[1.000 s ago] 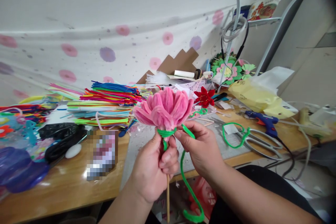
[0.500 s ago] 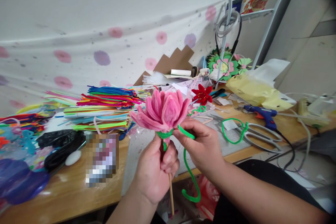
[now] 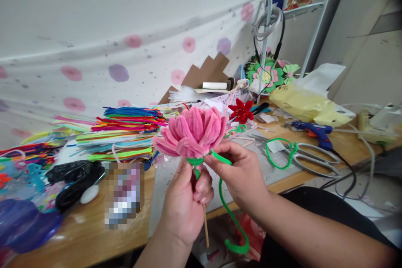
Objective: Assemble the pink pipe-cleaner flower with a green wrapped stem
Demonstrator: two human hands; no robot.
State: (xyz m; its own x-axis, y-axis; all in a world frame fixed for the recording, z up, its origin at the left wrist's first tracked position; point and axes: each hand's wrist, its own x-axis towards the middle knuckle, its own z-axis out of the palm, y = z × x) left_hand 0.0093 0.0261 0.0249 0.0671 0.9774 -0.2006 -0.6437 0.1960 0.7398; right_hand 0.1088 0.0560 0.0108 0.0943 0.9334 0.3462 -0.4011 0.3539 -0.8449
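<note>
Head view, the only view.

Left hand [image 3: 185,205]: fingers [image 3: 204,186] clenched around the wooden stick [image 3: 205,230], right under the head of the pink pipe-cleaner flower [image 3: 191,132]. The stick pokes out below the fist, roughly upright with a slight tilt.

Right hand [image 3: 243,176]: thumb and fingers [image 3: 216,163] pinch the green pipe cleaner [image 3: 229,213] just beside the flower base. A few green turns are wound round the stem at the base. The free end hangs down past the table [image 3: 81,234] edge and curls into a hook at the bottom.

The flower is in the air at centre frame, above the near table edge and over the grey cutting mat [image 3: 169,176]. Petals point up.

On the table:
- Left of the flower: stack of coloured pipe cleaners [image 3: 125,134], black plastic bag [image 3: 75,176].
- Behind the flower: small red flower [image 3: 241,111].
- Right: loose green loop [image 3: 279,153] touching the scissors [image 3: 314,163], with the blue glue gun [image 3: 314,130] just behind them and the yellow bag [image 3: 301,102] further back.
</note>
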